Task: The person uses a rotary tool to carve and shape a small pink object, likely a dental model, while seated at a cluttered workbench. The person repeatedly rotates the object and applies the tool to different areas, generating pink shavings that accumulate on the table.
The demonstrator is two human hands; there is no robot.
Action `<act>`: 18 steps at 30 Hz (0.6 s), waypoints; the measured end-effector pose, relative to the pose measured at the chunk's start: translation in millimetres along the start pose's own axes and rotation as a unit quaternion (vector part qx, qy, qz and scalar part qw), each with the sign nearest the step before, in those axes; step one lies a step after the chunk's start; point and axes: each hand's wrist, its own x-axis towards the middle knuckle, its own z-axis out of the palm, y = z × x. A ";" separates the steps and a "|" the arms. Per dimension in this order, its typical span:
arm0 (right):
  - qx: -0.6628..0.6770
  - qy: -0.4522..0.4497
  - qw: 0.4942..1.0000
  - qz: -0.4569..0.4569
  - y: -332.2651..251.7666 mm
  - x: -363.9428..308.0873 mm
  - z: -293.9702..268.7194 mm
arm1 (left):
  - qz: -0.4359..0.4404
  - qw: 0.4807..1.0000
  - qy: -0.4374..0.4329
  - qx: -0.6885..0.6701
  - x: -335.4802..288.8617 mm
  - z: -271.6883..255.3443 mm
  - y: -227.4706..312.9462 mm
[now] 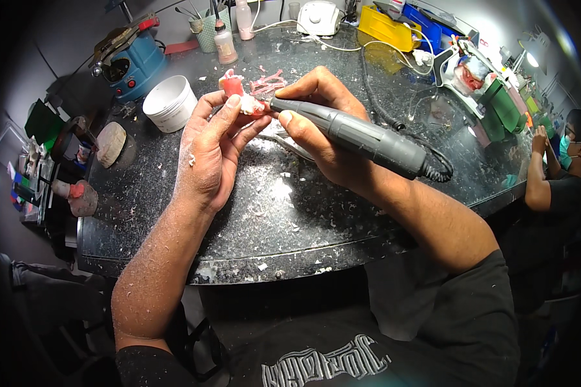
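The shirt (445, 322) is nearest, at six o'clock. Toward twelve, the left hand (208, 148) pinches the piece (250, 104) — red and white — and the right hand (326, 149) wraps a drill (361, 134), tip beside it. Grinding looks partway: shavings (263, 266) lie about, the piece still rough.

Workshop — littered black bench (348, 216), rotary tool (361, 137), blue machine (143, 72)

The tub (170, 105) stands left of the handpiece (365, 138).
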 end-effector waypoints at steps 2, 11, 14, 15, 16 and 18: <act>0.002 0.002 1.000 -0.008 -0.1 0.1 0.0 | 0.000 1.000 0.003 0.005 -1.0 2.5 1.1; -0.021 -0.031 0.999 0.006 -6.6 -1.3 -3.6 | -0.002 1.000 0.002 0.009 -0.7 0.7 0.7; -0.021 -0.030 0.999 -0.007 -6.8 -0.8 -2.9 | -0.003 1.000 0.006 0.013 -0.7 0.4 1.0; -0.027 -0.034 0.999 -0.006 -7.3 -0.7 -3.0 | -0.004 1.000 0.008 0.014 -1.1 0.8 1.5; -0.033 -0.037 0.999 -0.004 -7.9 -0.7 -3.7 | -0.005 1.000 0.009 0.014 -1.4 1.6 1.9; -0.031 -0.043 0.999 0.002 -8.5 -0.5 -4.0 | -0.006 1.000 0.012 0.014 -1.1 1.2 1.5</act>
